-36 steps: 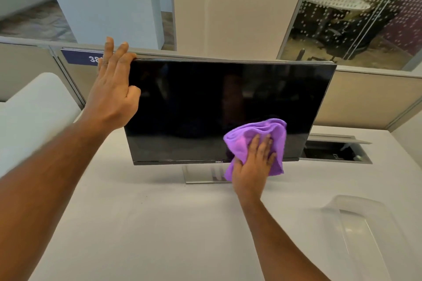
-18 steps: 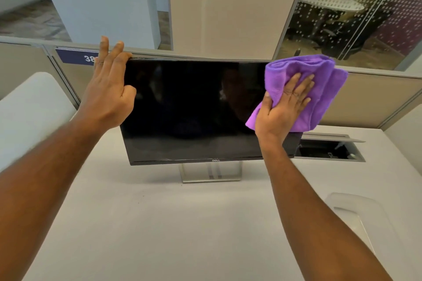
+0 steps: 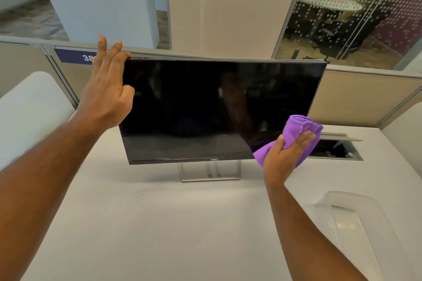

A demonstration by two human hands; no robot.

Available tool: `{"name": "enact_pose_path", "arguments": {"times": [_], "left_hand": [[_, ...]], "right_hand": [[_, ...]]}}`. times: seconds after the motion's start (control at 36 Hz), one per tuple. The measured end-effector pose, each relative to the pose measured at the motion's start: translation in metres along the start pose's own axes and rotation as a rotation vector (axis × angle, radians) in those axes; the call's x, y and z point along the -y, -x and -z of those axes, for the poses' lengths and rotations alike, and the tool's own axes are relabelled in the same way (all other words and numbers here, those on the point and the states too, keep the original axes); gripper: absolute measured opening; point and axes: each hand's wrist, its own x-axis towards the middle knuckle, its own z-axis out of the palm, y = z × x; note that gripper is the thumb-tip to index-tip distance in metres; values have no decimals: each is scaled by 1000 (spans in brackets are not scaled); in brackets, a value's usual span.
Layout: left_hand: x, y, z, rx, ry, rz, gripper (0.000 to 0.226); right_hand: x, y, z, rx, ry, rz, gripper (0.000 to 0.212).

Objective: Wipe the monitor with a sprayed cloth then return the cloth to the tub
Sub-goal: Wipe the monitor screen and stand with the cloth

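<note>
Left hand [image 3: 107,96]: fingers spread flat, bracing the Dell monitor's [image 3: 205,107] upper left corner.
Right hand [image 3: 285,155]: grasping the purple cloth [image 3: 296,125] against the screen's lower right.
Tub [image 3: 356,217]: clear, on the tabletop [image 3: 159,223].

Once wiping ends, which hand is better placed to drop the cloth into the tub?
Right. The right hand already grips the purple cloth, and the clear tub sits on its side. The left hand is steadying the monitor.
</note>
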Motion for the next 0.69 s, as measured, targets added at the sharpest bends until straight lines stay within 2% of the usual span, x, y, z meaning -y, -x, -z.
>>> {"name": "enact_pose_path", "arguments": {"times": [0.11, 0.22, 0.33, 0.53, 0.69], "left_hand": [[-2, 0, -1, -12, 2, 11, 72], [-3, 1, -2, -20, 3, 8, 71], [-3, 1, -3, -23, 6, 6, 70], [-2, 0, -4, -24, 2, 7, 71], [-3, 0, -3, -21, 10, 4, 71]], "right_hand": [[2, 1, -1, -5, -63, -90, 69], [-6, 33, -7, 30, 39, -112, 68], [-4, 72, -15, 142, 142, -106, 69], [29, 139, -32, 272, 216, 63, 74], [49, 157, -36, 367, 218, 348, 76]]}}
